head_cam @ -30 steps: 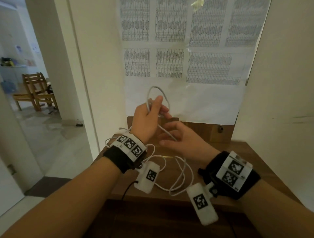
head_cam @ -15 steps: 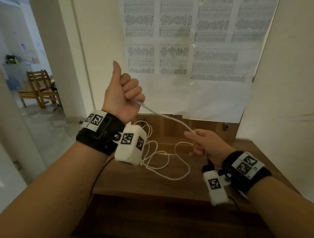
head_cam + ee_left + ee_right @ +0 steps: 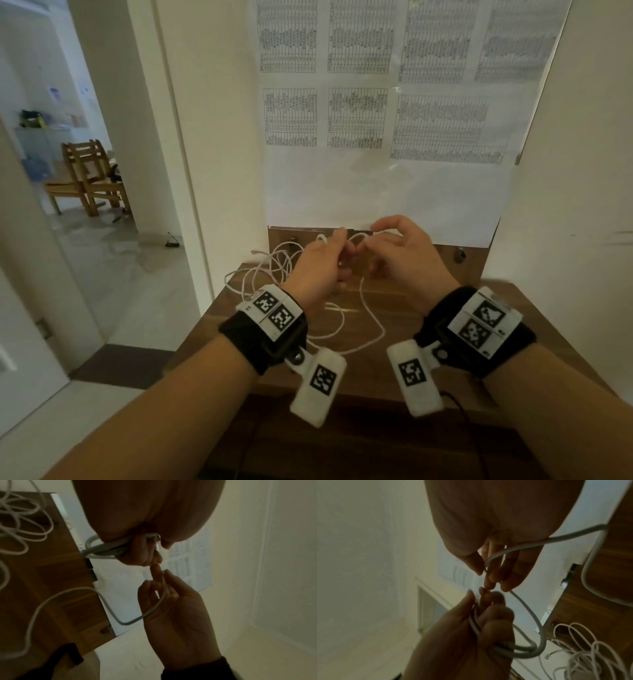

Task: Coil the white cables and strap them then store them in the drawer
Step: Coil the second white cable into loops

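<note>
Both hands raised at centre of the head view, fingertips nearly touching, over the far edge of the wooden bench (image 3: 428, 346). Left hand (image 3: 317, 265) is closed round a small bundle of loops of the white cable (image 3: 371, 329); the left wrist view shows the loops (image 3: 104, 547) sticking out of the fist to the left, and the right wrist view shows them gathered under the curled fingers (image 3: 491, 616) at lower centre. Right hand (image 3: 399, 255) pinches one strand between thumb and index, other fingers half spread; the strand (image 3: 154, 608) runs across its palm, then drops in a slack arc to the bench. From the hands the cable hangs down and lies in loose curves on the bench top at centre, between the two wrists. A second loose pile of white cable (image 3: 270, 270) lies at the bench's far left corner, just left of the left hand, uncoiled; one plug end points left at its top. No strap on either one that I can see. Paper sheets with printed tables (image 3: 376, 102) cover the wall behind the bench. Open doorway at left of the frame, wooden chair (image 3: 90, 178) in the room beyond. Both wrists carry black bands with marker tags.
</note>
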{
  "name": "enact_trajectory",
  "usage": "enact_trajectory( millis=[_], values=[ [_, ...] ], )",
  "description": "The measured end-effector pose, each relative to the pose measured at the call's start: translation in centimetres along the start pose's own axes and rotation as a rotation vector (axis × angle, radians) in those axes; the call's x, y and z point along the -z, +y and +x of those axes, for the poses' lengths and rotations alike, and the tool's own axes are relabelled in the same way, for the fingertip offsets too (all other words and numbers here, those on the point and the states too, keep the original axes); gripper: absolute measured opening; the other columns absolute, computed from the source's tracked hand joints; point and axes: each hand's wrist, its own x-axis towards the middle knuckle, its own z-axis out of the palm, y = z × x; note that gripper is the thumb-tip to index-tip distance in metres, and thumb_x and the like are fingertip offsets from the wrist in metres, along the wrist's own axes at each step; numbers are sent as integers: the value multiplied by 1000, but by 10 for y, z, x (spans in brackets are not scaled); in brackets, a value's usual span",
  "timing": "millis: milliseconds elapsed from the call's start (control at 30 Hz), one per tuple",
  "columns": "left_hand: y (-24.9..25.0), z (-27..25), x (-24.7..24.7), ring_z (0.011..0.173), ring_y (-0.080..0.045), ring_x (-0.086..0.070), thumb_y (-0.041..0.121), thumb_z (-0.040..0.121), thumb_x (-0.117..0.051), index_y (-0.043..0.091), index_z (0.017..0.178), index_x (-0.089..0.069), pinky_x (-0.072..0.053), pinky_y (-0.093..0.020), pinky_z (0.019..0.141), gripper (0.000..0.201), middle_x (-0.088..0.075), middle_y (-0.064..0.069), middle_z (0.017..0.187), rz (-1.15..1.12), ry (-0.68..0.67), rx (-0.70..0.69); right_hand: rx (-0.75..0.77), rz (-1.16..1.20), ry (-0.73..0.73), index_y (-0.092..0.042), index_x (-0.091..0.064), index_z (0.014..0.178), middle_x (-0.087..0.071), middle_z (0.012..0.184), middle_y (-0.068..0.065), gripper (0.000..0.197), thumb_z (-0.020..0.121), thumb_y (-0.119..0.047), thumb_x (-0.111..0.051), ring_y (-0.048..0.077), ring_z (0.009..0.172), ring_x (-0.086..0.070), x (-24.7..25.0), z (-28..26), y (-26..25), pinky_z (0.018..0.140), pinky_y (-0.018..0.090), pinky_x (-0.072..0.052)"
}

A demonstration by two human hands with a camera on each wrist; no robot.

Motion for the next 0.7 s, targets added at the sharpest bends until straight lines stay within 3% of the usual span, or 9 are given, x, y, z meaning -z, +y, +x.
enact_trajectory(
  millis=[133,200,233,300,367,467,533,600,700],
  values=[
    [-9,4,-1,78,-29,-70,41,105,-39,-3,95,-66,-53,-33,60,52,-71,-19,90,-186,-16,102,155,-181,-18,-5,-54,101,-71,82,19,24,89,-12,-73,32,66,-70,-9,-11,10,62,47,-61],
    [-8,4,-1,90,-35,-69,42,105,-38,-8,113,-61,-55,-37,66,56,-70,-27,106,-265,-78,156,214,-272,-51,-12,-55,93,-72,80,14,23,86,-15,-76,31,70,-72,-11,-10,18,65,47,-62],
    [-9,3,0,87,-34,-68,43,105,-38,-6,116,-61,-54,-36,63,56,-70,-26,106,-307,-102,170,226,-319,-78,-12,-56,91,-73,77,10,23,84,-15,-78,27,69,-72,-12,-10,21,66,44,-62],
    [-8,4,3,70,-24,-64,47,104,-38,6,100,-63,-49,-32,57,48,-69,-14,89,-406,-116,207,219,-370,-112,-8,-60,88,-73,70,9,23,82,-14,-81,23,62,-72,-13,-10,24,64,40,-62],
    [-4,4,4,68,-20,-64,49,102,-40,14,83,-59,-49,-35,64,44,-66,-5,80,-541,-90,225,215,-365,-100,-6,-66,82,-73,64,8,22,79,-19,-83,23,58,-72,-12,-12,28,64,40,-62],
    [4,7,8,55,-14,-49,47,102,-44,17,71,-50,-47,-30,61,44,-43,3,58,-814,-11,170,227,-412,18,-11,-68,74,-71,65,5,41,80,-51,-75,20,58,-69,-11,-17,34,64,43,-60],
    [9,9,11,44,-11,-26,48,101,-43,19,66,-43,-30,-24,48,45,-27,6,49,-899,-70,157,106,-357,86,-13,-65,90,-72,84,5,55,81,-67,-63,17,63,-71,-12,-14,39,65,44,-61],
    [14,3,10,42,-10,-12,50,98,-46,22,61,-36,-15,-23,47,47,-18,8,45,-869,-226,178,-125,-99,-10,-13,-57,113,-70,104,10,70,80,-74,-56,21,74,-74,-12,-7,37,67,42,-61],
    [15,-5,5,39,-8,-9,53,93,-52,22,59,-37,-12,-20,41,48,-14,10,45,-731,-395,246,-244,161,-160,-10,-64,117,-74,100,17,69,85,-70,-51,30,82,-71,-7,0,31,79,45,-56]
  ],
)
